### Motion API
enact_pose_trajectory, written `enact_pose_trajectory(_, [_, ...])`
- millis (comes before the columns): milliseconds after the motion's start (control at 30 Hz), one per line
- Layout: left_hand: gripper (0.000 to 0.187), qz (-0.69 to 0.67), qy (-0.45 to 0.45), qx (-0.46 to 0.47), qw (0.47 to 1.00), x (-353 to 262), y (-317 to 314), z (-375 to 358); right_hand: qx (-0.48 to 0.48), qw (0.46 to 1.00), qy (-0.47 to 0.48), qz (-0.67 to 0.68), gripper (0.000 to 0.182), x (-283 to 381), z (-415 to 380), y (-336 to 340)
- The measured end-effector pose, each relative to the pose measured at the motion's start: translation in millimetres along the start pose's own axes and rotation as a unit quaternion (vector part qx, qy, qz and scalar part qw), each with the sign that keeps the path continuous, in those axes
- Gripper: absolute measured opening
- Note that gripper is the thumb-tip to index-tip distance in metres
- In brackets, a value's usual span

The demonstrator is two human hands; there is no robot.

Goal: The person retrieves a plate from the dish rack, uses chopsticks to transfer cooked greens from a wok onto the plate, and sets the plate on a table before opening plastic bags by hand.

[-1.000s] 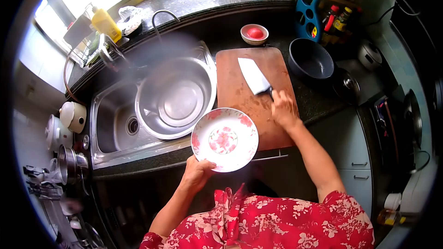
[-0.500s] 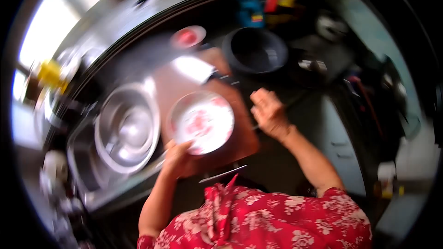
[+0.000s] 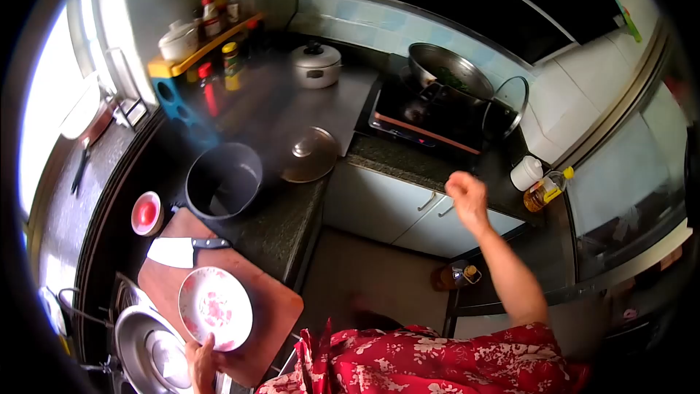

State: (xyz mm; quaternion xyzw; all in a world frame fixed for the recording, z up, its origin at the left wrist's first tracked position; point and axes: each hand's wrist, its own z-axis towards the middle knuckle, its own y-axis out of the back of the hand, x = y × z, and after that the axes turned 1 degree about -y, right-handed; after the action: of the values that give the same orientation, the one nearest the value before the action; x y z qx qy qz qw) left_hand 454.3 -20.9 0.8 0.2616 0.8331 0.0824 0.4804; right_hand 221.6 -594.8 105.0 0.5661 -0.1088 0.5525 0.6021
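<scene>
**Left hand (image 3: 200,365) holds the plate (image 3: 216,308); right hand (image 3: 469,197) well apart**

The cleaver (image 3: 172,252) lies at your plate's 11 o'clock on the cutting board (image 3: 273,305), handle toward 3. Your left fingers clamp the rim, thumb on top; the plate, round with no long axis, lies between 12 and 1 from them, above the board. Your right fingers curl together, apparently empty, at the plate's 2 o'clock.

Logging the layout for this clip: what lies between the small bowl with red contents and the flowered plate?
The cleaver, resting on the cutting board, lies between the small bowl and the flowered plate, as the head view shows.
</scene>
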Motion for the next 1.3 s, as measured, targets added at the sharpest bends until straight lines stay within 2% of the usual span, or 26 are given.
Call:
enact_pose_trajectory(33, [0.039, 0.075, -0.021, 0.000, 0.997, 22, 17, 27, -0.024, 0.999, -0.016, -0.045, 0.025, -2, 20, 16])
enact_pose_trajectory(67, [0.036, 0.108, -0.033, -0.017, 0.993, -25, 11, 5, -0.059, 0.991, 0.009, -0.119, 0.033, -4, 42, 34])
enact_pose_trajectory(133, [0.029, 0.092, -0.091, -0.095, 0.987, -89, 21, -33, -0.122, 0.959, 0.046, -0.253, 0.050, -29, 78, 60])
enact_pose_trajectory(167, [0.027, 0.039, -0.132, -0.152, 0.979, -99, 21, -34, -0.150, 0.935, 0.062, -0.315, 0.059, -40, 97, 70])
enact_pose_trajectory(233, [0.027, -0.034, -0.261, -0.180, 0.948, -119, -2, -18, -0.115, 0.933, -0.003, -0.340, 0.080, -62, 133, 89])
enact_pose_trajectory(267, [0.025, -0.037, -0.277, -0.201, 0.939, -152, -34, -27, -0.099, 0.929, 0.000, -0.357, 0.081, -59, 149, 94])
enact_pose_trajectory(300, [0.024, -0.107, -0.278, -0.140, 0.944, -183, -68, -40, -0.084, 0.925, 0.003, -0.372, 0.083, -59, 163, 98])
enact_pose_trajectory(333, [0.022, -0.164, -0.275, -0.017, 0.947, -192, -91, -29, -0.065, 0.923, 0.040, -0.378, 0.085, -72, 181, 101])
enact_pose_trajectory(367, [0.024, -0.163, -0.240, 0.027, 0.957, -222, -131, -38, -0.048, 0.918, 0.081, -0.385, 0.087, -78, 203, 105])
enact_pose_trajectory(400, [0.035, -0.155, -0.219, 0.072, 0.961, -254, -172, -53, -0.014, 0.927, 0.108, -0.360, 0.089, -83, 218, 108])
enact_pose_trajectory(433, [0.036, -0.131, -0.198, 0.203, 0.950, -277, -204, -47, 0.002, 0.924, 0.145, -0.353, 0.087, -89, 233, 107])
enact_pose_trajectory(500, [0.053, -0.161, -0.205, 0.389, 0.884, -308, -274, -23, 0.087, 0.919, 0.206, -0.326, 0.082, -84, 256, 108])
enact_pose_trajectory(533, [0.060, -0.132, -0.157, 0.414, 0.887, -332, -306, -14, 0.126, 0.911, 0.251, -0.302, 0.078, -83, 268, 108])
enact_pose_trajectory(567, [0.062, -0.146, -0.153, 0.445, 0.870, -352, -339, -5, 0.133, 0.897, 0.305, -0.290, 0.063, -80, 275, 106])
enact_pose_trajectory(633, [0.069, -0.183, -0.103, 0.520, 0.828, -396, -397, 10, 0.262, 0.884, 0.279, -0.269, 0.045, -70, 290, 105])
enact_pose_trajectory(667, [0.074, -0.181, -0.091, 0.564, 0.801, -417, -422, 14, 0.211, 0.892, 0.331, -0.224, 0.028, -81, 293, 100])
enact_pose_trajectory(700, [0.076, -0.170, -0.104, 0.569, 0.798, -433, -444, 18, 0.218, 0.891, 0.333, -0.219, 0.028, -88, 301, 98])
enact_pose_trajectory(767, [0.078, -0.158, -0.115, 0.571, 0.797, -451, -481, 30, 0.136, 0.933, 0.333, -0.006, 0.020, -102, 315, 98])
enact_pose_trajectory(833, [0.083, -0.247, 0.041, 0.737, 0.627, -460, -511, 41, 0.086, 0.967, 0.233, 0.058, 0.019, -108, 330, 108])
enact_pose_trajectory(900, [0.089, -0.276, 0.117, 0.783, 0.545, -463, -531, 36, 0.031, 0.985, 0.055, 0.159, 0.023, -115, 346, 121])
enact_pose_trajectory(967, [0.093, -0.309, 0.186, 0.809, 0.464, -466, -545, 32, -0.014, 0.975, 0.028, 0.220, 0.028, -119, 363, 133])
enact_pose_trajectory(1033, [0.090, -0.315, 0.192, 0.821, 0.436, -471, -555, 32, -0.059, 0.973, 0.068, 0.211, 0.028, -121, 376, 134])
enact_pose_trajectory(1167, [0.084, -0.305, 0.188, 0.841, 0.407, -477, -562, 25, -0.074, 0.983, 0.058, 0.157, 0.018, -155, 407, 112])
enact_pose_trajectory(1233, [0.077, -0.333, 0.226, 0.807, 0.433, -479, -558, 21, -0.035, 0.978, 0.095, 0.180, 0.015, -157, 414, 96])
enact_pose_trajectory(1267, [0.072, -0.348, 0.216, 0.804, 0.431, -477, -558, 20, -0.023, 0.971, 0.073, 0.226, 0.013, -152, 417, 86])
enact_pose_trajectory(1300, [0.068, -0.361, 0.216, 0.795, 0.438, -478, -555, 16, -0.010, 0.978, 0.065, 0.199, 0.013, -155, 423, 77])
